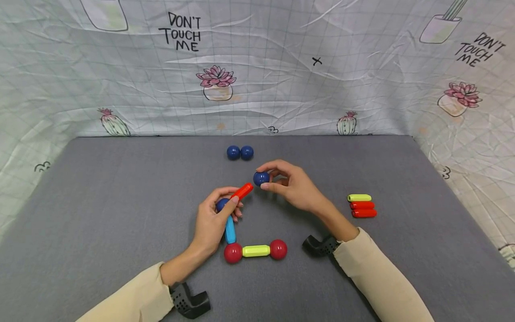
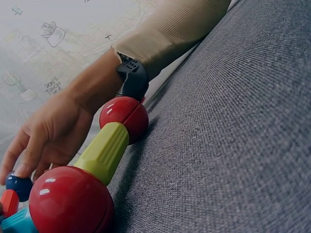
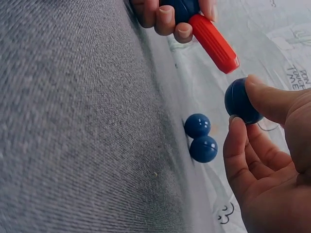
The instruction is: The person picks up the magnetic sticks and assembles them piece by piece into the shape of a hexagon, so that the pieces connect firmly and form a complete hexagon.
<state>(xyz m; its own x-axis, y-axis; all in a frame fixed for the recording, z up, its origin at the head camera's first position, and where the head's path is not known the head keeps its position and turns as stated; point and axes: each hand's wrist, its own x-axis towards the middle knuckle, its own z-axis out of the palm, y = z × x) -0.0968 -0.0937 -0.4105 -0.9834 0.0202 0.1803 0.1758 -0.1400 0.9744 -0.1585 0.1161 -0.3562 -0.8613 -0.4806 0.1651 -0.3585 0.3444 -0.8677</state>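
My left hand (image 1: 213,219) holds a blue ball (image 3: 182,9) at a corner of a joined rod-and-ball piece, its thumb along a red rod (image 1: 242,191) that sticks out from that ball. From the same ball a light-blue rod (image 1: 230,230) leads down to a red ball (image 1: 233,253), then a yellow-green rod (image 1: 256,251) and a second red ball (image 1: 278,249). Between thumb and fingers, my right hand (image 1: 295,185) pinches a separate blue ball (image 1: 261,179). A small gap shows between this ball and the free tip of the red rod in the right wrist view.
Two more blue balls (image 1: 240,153) sit side by side towards the back of the grey table (image 1: 141,179). On the right lie a yellow-green rod (image 1: 359,197) and two red rods (image 1: 364,213) in a stack-like row. A printed cloth (image 1: 273,103) hangs behind.
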